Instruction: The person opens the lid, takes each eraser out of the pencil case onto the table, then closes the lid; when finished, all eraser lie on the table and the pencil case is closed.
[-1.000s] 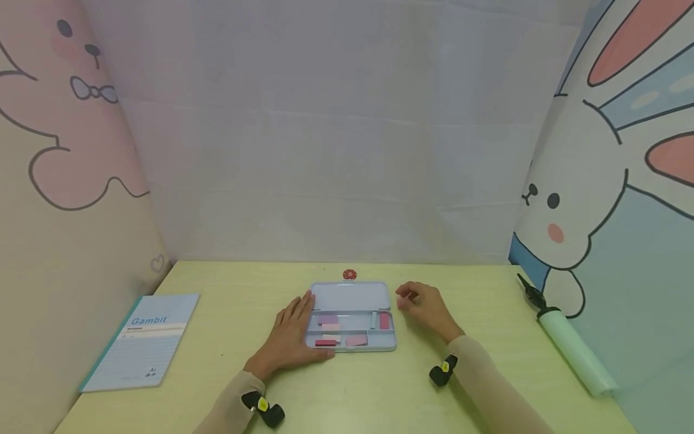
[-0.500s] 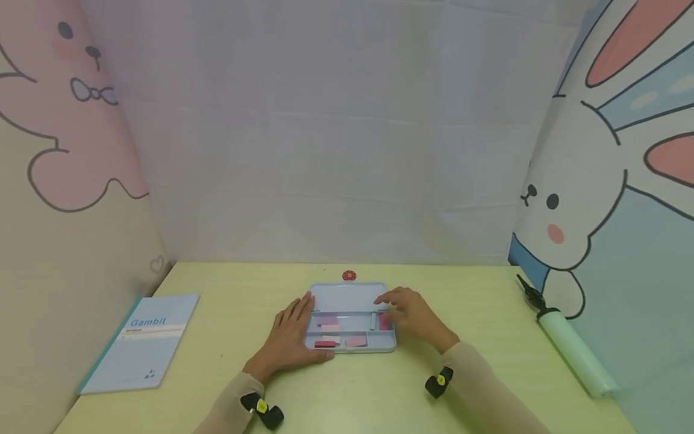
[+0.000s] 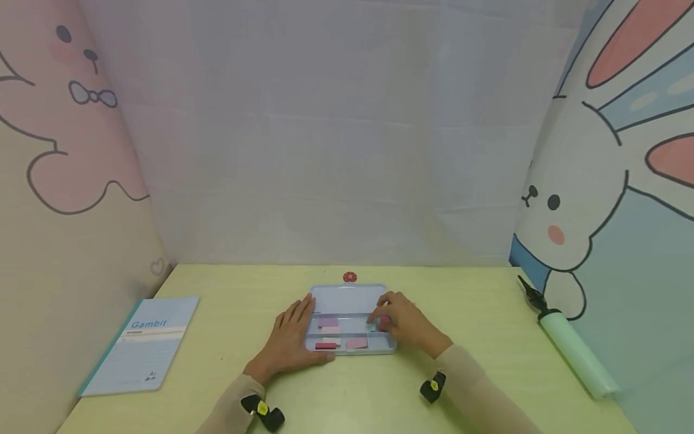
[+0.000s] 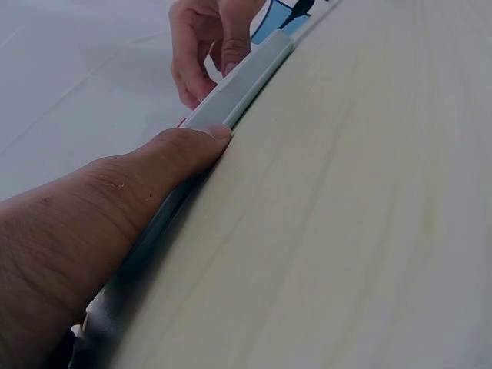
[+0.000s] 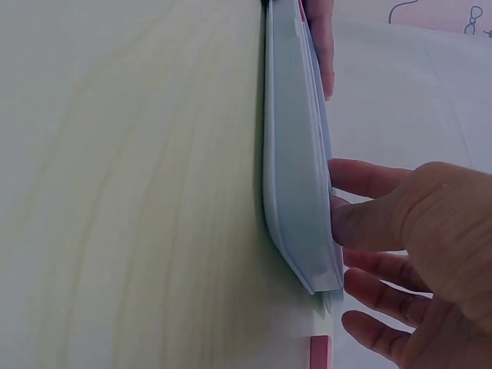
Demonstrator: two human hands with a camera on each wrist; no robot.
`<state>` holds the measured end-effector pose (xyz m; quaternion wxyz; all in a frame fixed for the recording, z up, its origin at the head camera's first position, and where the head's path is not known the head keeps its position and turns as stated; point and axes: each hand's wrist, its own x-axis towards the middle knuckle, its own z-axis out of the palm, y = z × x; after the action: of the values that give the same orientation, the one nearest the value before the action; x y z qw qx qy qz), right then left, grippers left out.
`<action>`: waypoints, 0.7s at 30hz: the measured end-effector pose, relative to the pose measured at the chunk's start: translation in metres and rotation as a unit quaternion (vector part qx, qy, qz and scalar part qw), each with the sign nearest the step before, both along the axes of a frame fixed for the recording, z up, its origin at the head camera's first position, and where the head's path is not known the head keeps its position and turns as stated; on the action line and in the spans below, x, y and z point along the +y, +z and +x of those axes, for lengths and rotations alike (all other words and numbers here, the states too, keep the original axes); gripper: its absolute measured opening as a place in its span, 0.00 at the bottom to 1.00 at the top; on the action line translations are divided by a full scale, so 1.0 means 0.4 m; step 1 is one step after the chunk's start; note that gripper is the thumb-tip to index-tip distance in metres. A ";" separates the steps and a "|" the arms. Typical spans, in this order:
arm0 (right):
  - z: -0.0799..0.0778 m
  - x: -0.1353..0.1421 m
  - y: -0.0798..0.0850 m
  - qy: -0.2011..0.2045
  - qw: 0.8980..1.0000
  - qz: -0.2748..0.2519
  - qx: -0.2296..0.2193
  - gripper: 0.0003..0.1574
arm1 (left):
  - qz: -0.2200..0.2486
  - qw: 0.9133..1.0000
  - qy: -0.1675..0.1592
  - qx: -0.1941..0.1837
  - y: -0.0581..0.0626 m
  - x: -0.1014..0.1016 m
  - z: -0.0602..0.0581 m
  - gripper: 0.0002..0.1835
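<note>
A pale blue pencil case [image 3: 349, 299] lies with its lid folded back, small blocks in its compartments. My left hand [image 3: 293, 336] rests along its left side, fingers straight and thumb [image 4: 192, 146] on the front edge. My right hand [image 3: 410, 322] reaches into the right end with curled fingers, at a light blue strip [image 3: 373, 327] and a dark pink block [image 3: 384, 324]. The case wall hides those fingertips in the right wrist view, so I cannot tell whether they pinch a piece. Purple [image 3: 328, 322], pale pink [image 3: 356, 343] and red [image 3: 326, 346] pieces lie further left.
Beside the right end of the case lies a pink block [image 5: 320, 352] on the table. A red round chip [image 3: 349, 276] is behind the lid. At the left lies a notebook [image 3: 142, 343], at the right a green hand pump [image 3: 577, 355]. Walls enclose the table's back and sides.
My right hand has moved left, from the table beside the case, where a pink block showed at its fingertips, into the case's right end. My left hand stays in place.
</note>
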<state>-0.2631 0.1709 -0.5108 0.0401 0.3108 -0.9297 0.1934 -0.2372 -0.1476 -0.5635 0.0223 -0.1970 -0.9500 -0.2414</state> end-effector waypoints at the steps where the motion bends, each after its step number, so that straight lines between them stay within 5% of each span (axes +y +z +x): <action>1: 0.001 -0.001 0.000 -0.002 1.000 0.001 0.002 0.18 | 0.000 1.000 0.000 0.000 0.000 0.001 0.000 0.73; 21: -0.003 -0.009 0.000 0.018 0.999 -0.034 0.025 0.11 | -0.008 1.000 0.007 0.003 -0.007 -0.001 -0.003 0.73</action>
<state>-0.2643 0.1671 -0.5110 0.0705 0.3307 -0.9156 0.2177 -0.2385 -0.1480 -0.5664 0.0256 -0.1915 -0.9531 -0.2330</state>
